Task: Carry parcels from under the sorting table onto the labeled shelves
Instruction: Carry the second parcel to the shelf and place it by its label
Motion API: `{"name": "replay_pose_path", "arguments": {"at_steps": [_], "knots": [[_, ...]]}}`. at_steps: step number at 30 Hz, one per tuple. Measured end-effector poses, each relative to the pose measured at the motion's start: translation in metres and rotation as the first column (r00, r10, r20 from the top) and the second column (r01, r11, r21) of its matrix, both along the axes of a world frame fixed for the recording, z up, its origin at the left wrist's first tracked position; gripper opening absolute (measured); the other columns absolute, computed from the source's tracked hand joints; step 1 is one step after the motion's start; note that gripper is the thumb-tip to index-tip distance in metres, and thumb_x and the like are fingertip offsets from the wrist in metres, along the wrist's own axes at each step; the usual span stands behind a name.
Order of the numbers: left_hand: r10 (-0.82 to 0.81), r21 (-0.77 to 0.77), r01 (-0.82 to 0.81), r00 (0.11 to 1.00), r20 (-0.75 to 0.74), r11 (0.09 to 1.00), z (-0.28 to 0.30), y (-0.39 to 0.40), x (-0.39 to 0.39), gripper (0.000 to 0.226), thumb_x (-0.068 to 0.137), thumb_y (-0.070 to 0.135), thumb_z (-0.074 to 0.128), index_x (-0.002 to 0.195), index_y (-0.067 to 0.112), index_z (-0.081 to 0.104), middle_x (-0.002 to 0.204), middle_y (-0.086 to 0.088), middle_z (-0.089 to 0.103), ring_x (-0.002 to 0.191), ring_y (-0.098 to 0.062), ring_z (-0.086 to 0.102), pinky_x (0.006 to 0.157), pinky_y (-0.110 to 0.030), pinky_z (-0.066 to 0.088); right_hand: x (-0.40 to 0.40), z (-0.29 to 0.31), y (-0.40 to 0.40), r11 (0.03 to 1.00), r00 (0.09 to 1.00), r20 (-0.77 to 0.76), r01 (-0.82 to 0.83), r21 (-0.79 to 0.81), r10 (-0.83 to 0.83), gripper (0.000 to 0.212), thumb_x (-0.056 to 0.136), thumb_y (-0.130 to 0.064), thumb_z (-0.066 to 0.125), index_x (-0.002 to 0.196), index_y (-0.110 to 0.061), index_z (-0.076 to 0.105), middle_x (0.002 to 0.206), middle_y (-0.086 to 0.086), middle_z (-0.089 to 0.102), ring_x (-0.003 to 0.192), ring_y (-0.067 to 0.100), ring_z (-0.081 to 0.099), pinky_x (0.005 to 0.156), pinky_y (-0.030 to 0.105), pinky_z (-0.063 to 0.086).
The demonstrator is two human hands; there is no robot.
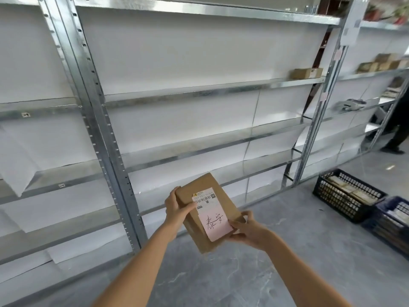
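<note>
A brown cardboard parcel [223, 207] with a white barcode label and a pink handwritten note is held in front of me, tilted, above the floor. My left hand [177, 207] grips its upper left edge, thumb on the label. My right hand [247, 231] holds its lower right corner, thumb on the pink note. Metal shelves [199, 91] with white liners stand just beyond the parcel. One small brown box [306, 73] sits at the right end of an upper shelf.
Two dark plastic crates [345, 193] with parcels inside stand on the grey floor at right. More boxes [382, 63] rest on the far right shelving. A person's dark legs [398, 129] stand at the right edge.
</note>
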State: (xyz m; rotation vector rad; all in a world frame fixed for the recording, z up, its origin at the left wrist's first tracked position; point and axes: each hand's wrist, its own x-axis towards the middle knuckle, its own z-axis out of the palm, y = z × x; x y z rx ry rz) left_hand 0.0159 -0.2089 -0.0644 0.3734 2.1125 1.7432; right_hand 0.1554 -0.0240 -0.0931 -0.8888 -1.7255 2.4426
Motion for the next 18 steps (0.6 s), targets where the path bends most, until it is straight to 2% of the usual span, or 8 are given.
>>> {"name": "replay_pose_path", "arguments": {"at_steps": [3, 5, 7, 9, 11, 13, 18], "knots": [[-0.057, 0.029, 0.057, 0.998, -0.014, 0.998, 0.011, 0.054, -0.006, 0.086, 0.077, 0.019, 0.075, 0.145, 0.032, 0.024, 0.139, -0.004, 0.035, 0.126, -0.022, 0.044, 0.103, -0.041, 0.046, -0.006, -0.003, 0.042, 0.999, 0.999, 0.029, 0.026, 0.024, -0.027, 0.033, 0.090, 0.004, 0.055, 0.105, -0.009, 0.030, 0.099, 0.019, 0.053, 0.079, 0.031, 0.063, 0.058, 0.043, 0.061], [-0.111, 0.029, 0.112, 0.994, -0.022, 0.993, 0.015, 0.093, -0.010, 0.081, 0.086, 0.015, 0.067, 0.149, 0.029, 0.019, 0.136, -0.001, 0.039, 0.120, -0.017, 0.044, 0.095, -0.034, 0.044, -0.011, -0.002, 0.073, 0.992, 0.998, 0.064, 0.006, 0.127, -0.014, 0.041, 0.088, -0.003, 0.062, 0.115, -0.010, 0.031, 0.091, 0.017, 0.060, 0.067, 0.024, 0.065, 0.062, 0.039, 0.062], [-0.163, 0.025, 0.164, 0.986, -0.028, 0.986, 0.015, 0.134, -0.017, 0.074, 0.089, 0.012, 0.062, 0.149, 0.026, 0.021, 0.138, -0.002, 0.046, 0.114, -0.016, 0.047, 0.090, -0.032, 0.041, -0.015, 0.003, 0.106, 0.970, 0.994, 0.105, -0.028, 0.242, 0.003, 0.060, 0.084, -0.012, 0.069, 0.131, -0.020, 0.032, 0.100, 0.015, 0.063, 0.061, 0.021, 0.066, 0.064, 0.034, 0.062], [-0.193, 0.011, 0.193, 0.981, -0.010, 0.981, 0.016, 0.175, -0.022, 0.069, 0.091, 0.014, 0.059, 0.148, 0.028, 0.023, 0.139, -0.003, 0.051, 0.109, -0.018, 0.051, 0.089, -0.033, 0.043, -0.015, 0.014, 0.137, 0.935, 0.986, 0.165, -0.074, 0.346, 0.017, 0.078, 0.080, -0.024, 0.074, 0.142, -0.034, 0.028, 0.116, 0.013, 0.059, 0.061, 0.018, 0.067, 0.060, 0.028, 0.061], [-0.230, 0.000, 0.230, 0.973, 0.007, 0.973, 0.020, 0.214, -0.024, 0.066, 0.092, 0.017, 0.057, 0.147, 0.030, 0.024, 0.134, -0.004, 0.056, 0.105, -0.021, 0.057, 0.086, -0.036, 0.050, -0.014, 0.027, 0.166, 0.888, 0.975, 0.221, -0.135, 0.439, 0.039, 0.088, 0.078, -0.036, 0.074, 0.147, -0.039, 0.020, 0.132, 0.010, 0.051, 0.065, 0.014, 0.065, 0.055, 0.025, 0.058], [-0.258, 0.013, 0.258, 0.966, 0.020, 0.966, 0.025, 0.250, -0.023, 0.064, 0.093, 0.019, 0.057, 0.146, 0.032, 0.025, 0.127, -0.003, 0.060, 0.103, -0.023, 0.061, 0.084, -0.038, 0.054, -0.010, 0.039, 0.195, 0.857, 0.975, 0.222, -0.138, 0.497, 0.029, 0.087, 0.080, -0.044, 0.069, 0.148, -0.042, 0.015, 0.142, 0.009, 0.044, 0.072, 0.015, 0.062, 0.052, 0.023, 0.055], [-0.335, 0.013, 0.335, 0.940, 0.067, 0.942, 0.035, 0.340, -0.014, 0.061, 0.093, 0.030, 0.056, 0.145, 0.037, 0.026, 0.133, -0.003, 0.058, 0.107, -0.024, 0.059, 0.075, -0.036, 0.049, 0.006, 0.051, 0.266, 0.826, 0.983, 0.088, 0.086, 0.557, -0.162, 0.080, 0.078, -0.051, 0.065, 0.144, -0.042, 0.020, 0.128, 0.006, 0.051, 0.097, 0.021, 0.055, 0.058, 0.021, 0.047]]}}
